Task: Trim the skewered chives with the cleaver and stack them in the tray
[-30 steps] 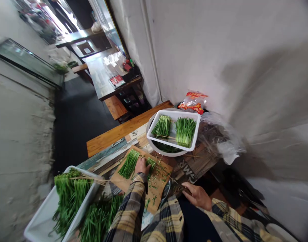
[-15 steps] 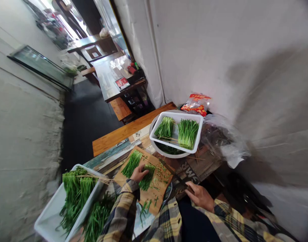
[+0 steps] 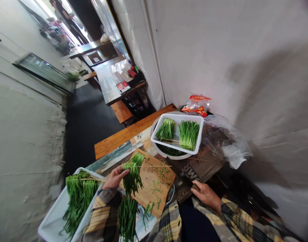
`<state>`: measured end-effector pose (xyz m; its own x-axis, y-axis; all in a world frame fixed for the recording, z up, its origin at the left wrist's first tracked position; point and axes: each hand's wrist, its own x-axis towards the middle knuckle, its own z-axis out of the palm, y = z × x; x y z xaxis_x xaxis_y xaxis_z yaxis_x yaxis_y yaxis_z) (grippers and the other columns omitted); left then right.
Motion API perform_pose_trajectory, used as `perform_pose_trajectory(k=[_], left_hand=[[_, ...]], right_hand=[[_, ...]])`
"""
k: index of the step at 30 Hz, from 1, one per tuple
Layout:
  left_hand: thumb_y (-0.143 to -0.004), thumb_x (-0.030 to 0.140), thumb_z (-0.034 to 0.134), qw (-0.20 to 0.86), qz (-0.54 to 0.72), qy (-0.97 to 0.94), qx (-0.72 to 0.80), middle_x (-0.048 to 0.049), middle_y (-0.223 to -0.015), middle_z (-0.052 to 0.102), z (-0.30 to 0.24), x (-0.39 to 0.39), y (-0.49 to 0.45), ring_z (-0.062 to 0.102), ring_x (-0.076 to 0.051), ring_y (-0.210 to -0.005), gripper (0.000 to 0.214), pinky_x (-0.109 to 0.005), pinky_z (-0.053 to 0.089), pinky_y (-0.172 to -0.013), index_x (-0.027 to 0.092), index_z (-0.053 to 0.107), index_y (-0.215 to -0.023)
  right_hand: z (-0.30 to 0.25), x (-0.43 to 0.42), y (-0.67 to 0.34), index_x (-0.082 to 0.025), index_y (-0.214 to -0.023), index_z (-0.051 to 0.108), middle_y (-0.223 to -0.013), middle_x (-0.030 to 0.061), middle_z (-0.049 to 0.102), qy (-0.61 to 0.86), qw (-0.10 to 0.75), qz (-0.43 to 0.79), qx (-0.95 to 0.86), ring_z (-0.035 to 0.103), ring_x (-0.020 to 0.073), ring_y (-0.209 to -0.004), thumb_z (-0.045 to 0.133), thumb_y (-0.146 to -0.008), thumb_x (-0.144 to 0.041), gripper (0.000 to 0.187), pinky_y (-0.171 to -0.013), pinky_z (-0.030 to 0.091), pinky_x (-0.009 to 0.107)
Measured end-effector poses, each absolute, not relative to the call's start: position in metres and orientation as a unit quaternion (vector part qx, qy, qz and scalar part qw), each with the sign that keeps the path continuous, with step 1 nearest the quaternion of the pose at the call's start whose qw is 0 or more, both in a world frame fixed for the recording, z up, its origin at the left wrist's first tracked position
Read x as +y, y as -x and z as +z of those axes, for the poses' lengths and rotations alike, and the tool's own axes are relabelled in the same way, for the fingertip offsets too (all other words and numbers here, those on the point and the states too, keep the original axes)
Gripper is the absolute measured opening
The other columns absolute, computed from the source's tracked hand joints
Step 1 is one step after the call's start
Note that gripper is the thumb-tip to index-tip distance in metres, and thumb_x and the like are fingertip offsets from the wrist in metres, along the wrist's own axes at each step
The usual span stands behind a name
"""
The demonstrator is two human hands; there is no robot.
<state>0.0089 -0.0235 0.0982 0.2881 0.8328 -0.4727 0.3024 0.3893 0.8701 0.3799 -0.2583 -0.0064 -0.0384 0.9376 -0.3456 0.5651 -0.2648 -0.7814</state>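
Observation:
My left hand (image 3: pixel 115 177) is closed on a bunch of green chives (image 3: pixel 132 178) and holds it above the near left edge of the wooden cutting board (image 3: pixel 154 179). The chives droop from my fingers. My right hand (image 3: pixel 205 194) grips the handle of a dark knife (image 3: pixel 180 173) whose blade lies at the board's right side. Chopped green bits are scattered over the board. A thin bamboo skewer (image 3: pixel 156 165) lies across its far part.
A white tray (image 3: pixel 178 132) holding two skewered chive bundles rests on a metal bowl behind the board. A second white tray (image 3: pixel 55 220) piled with loose chives sits at the near left. A snack bag (image 3: pixel 195 104) and crumpled plastic (image 3: pixel 224 141) lie to the right; a wooden bench (image 3: pixel 128 132) runs behind.
My left hand has lifted the chive bunch off the board and carried it left, toward the near tray. My right hand has stayed on the knife.

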Motion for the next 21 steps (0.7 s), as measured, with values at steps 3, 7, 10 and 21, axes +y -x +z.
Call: perform_pose_trajectory(k=[3,7,10,21], left_hand=[[-0.061,0.036,0.078,0.628,0.265,-0.479,0.553,-0.0018,-0.069,0.068,0.111,-0.018,-0.014,0.061,-0.015,-0.064,0.030,-0.026,0.049,-0.064,0.015,0.067,-0.079],[-0.062,0.032,0.077,0.659,0.306,-0.456,0.513,-0.0010,-0.070,0.067,0.128,-0.005,-0.047,0.060,-0.013,-0.060,0.030,-0.023,0.048,-0.059,0.015,0.066,-0.084],[-0.064,0.030,0.077,0.685,0.320,-0.444,0.481,-0.0008,-0.070,0.068,0.137,0.007,-0.082,0.059,-0.011,-0.058,0.029,-0.023,0.048,-0.058,0.014,0.066,-0.085],[-0.063,0.030,0.077,0.716,0.276,-0.489,0.415,-0.0020,-0.071,0.068,0.129,0.079,-0.189,0.061,-0.012,-0.059,0.031,-0.022,0.048,-0.058,0.013,0.066,-0.085]], right_hand=[[-0.008,-0.257,-0.378,-0.019,-0.102,0.058,-0.085,0.0054,0.069,0.649,0.198,0.455,-0.577,0.064,0.0177,-0.078,0.042,-0.085,-0.044,0.034,-0.071,0.043,0.026],[-0.008,-0.253,-0.370,-0.020,-0.099,0.057,-0.080,0.0029,0.067,0.628,0.181,0.472,-0.592,0.062,0.0158,-0.074,0.042,-0.086,-0.043,0.030,-0.068,0.041,0.024],[-0.006,-0.250,-0.365,-0.020,-0.097,0.057,-0.077,0.0015,0.066,0.618,0.172,0.480,-0.598,0.061,0.0148,-0.070,0.044,-0.085,-0.041,0.028,-0.066,0.040,0.023],[-0.012,-0.239,-0.357,-0.020,-0.093,0.056,-0.075,0.0005,0.063,0.604,0.181,0.514,-0.581,0.058,0.0142,-0.070,0.045,-0.084,-0.039,0.023,-0.064,0.037,0.022]])
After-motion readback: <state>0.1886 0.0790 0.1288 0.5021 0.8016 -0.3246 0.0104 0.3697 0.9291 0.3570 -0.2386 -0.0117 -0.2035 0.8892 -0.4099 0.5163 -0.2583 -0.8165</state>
